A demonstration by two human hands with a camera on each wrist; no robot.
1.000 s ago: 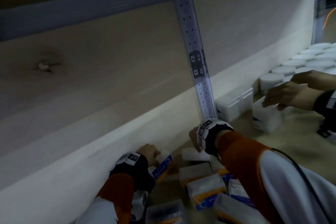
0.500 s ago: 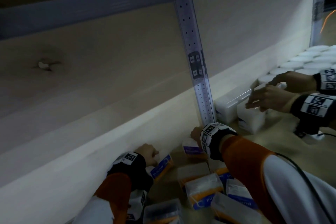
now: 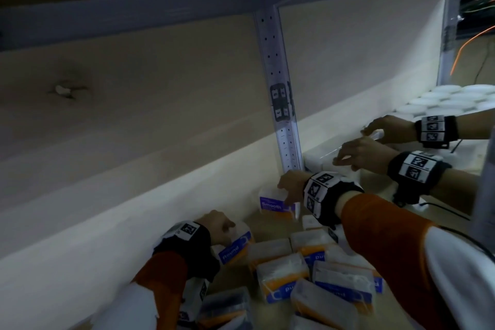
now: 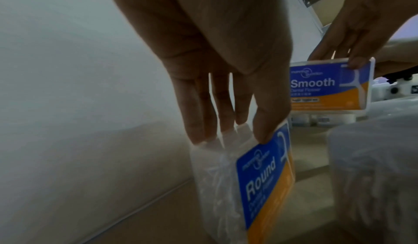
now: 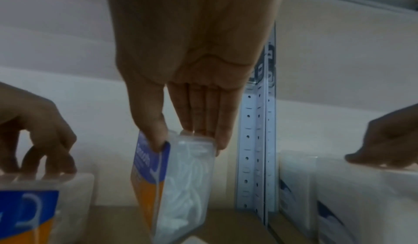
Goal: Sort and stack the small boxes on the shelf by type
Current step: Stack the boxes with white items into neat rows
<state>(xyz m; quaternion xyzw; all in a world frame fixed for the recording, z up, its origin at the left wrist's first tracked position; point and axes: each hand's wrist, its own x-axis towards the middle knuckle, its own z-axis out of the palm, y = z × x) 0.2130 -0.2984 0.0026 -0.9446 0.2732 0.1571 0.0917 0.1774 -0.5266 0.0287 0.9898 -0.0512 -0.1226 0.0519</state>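
My left hand pinches the top of a clear box with a blue and orange "Round" label; the box stands on edge on the shelf board near the back wall. In the left wrist view thumb and fingers clamp the Round box. My right hand holds a "Smooth" box upright by its top, further back beside the metal post. The right wrist view shows the thumb and fingers on the Smooth box.
Several more labelled boxes lie jumbled at the shelf front. A perforated metal post divides the shelf. Right of it, another person's two hands rest on white boxes. White round lids fill the far right.
My right hand has tipped its box upright so the Smooth label faces me. The other person's hands have slid a white box left toward the post. My left hand stayed put.
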